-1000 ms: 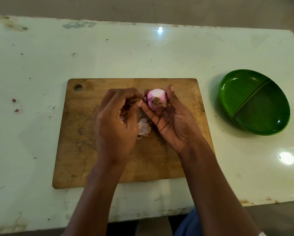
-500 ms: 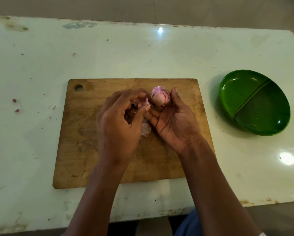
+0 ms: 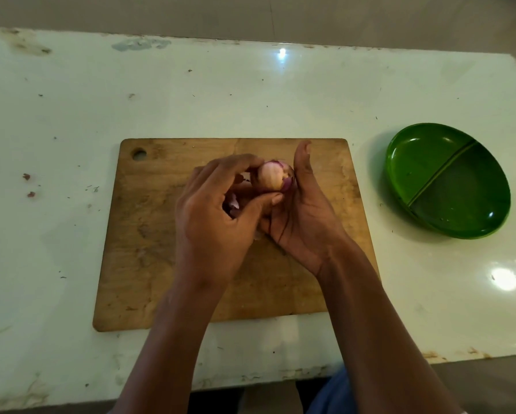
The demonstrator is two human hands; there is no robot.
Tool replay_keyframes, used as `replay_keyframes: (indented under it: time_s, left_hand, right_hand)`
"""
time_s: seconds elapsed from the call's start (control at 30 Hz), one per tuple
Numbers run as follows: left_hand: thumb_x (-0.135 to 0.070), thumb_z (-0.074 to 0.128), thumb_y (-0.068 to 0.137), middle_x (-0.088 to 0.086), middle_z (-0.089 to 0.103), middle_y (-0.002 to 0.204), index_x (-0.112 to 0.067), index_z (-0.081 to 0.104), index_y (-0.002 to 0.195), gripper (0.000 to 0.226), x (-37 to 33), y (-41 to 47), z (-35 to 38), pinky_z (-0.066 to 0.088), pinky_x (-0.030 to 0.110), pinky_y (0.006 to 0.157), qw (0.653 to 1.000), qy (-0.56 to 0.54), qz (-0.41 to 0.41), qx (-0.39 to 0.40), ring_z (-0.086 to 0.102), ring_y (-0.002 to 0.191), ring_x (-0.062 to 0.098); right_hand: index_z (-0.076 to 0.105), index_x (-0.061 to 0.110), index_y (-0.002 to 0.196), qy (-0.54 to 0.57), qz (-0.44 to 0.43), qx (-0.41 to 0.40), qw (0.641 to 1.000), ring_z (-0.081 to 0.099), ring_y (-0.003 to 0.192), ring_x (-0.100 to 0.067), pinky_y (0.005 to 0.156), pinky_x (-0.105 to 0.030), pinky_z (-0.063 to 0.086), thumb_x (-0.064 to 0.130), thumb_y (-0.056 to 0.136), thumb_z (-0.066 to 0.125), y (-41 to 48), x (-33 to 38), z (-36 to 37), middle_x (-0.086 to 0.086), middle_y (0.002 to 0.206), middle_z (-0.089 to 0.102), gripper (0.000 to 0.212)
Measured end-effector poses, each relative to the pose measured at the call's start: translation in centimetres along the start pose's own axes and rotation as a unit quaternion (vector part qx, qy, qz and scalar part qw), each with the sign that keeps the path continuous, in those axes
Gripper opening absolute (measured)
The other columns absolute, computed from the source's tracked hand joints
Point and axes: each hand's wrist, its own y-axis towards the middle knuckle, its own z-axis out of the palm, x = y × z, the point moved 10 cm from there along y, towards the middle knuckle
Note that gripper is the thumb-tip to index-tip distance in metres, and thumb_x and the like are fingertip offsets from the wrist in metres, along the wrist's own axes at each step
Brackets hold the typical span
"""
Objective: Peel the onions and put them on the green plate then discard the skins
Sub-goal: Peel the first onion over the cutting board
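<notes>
Pink-white and mostly bare, onion [image 3: 273, 179] held just above the middle of the board [image 3: 149, 234], a purple strip of peel clinging to its right flank. Cradled from the right by the right hand [image 3: 304, 216], thumb straight up alongside, fingers hidden beneath; pinched from the left by the left hand [image 3: 217, 216], fingertips curled over the top and thumb tip pressed underneath. Pale skins [image 3: 234, 201] glimpsed in the gap below the left hand, held or lying on the board impossible to say. Probably light, firm and round, slick once bared, so better seated in a cupped palm than squeezed; remaining peel thin, papery, easily torn, best caught at its loose edge with a nail. Green plate [image 3: 415, 162] well apart to the right on the worktop [image 3: 250, 94], two compartments, no onion in it yet.
</notes>
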Motion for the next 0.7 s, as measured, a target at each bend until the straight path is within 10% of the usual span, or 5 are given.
replay_keyframes:
  time_s: [0.17,0.7]
  left_hand:
    - [-0.029,0.074,0.079,0.0,0.067,0.099,-0.015,0.063,0.104,0.03,1.2,0.1,-0.7,0.055,0.023,0.071,0.996,-0.057,-0.062,-0.031,0.065,0.087,0.007]
    - [-0.013,0.062,0.087,-0.007,0.066,0.092,-0.018,0.055,0.102,0.018,2.2,0.2,-0.7,0.051,0.017,0.069,0.954,-0.26,-0.141,-0.052,0.066,0.087,0.004]
  right_hand:
    - [0.06,0.006,0.12,-0.074,-0.008,-0.027,0.997,0.058,0.11,-0.036,0.09,-0.042,0.048,0.059,0.086,0.037,0.0,0.0,-0.1,-0.024,0.119,0.062,0.068]
    - [0.059,0.003,0.106,-0.024,-0.061,-0.03,0.997,0.065,0.073,-0.019,0.064,-0.027,0.057,0.048,0.083,0.052,-0.2,1.2,-0.2,-0.013,0.091,0.067,0.052]
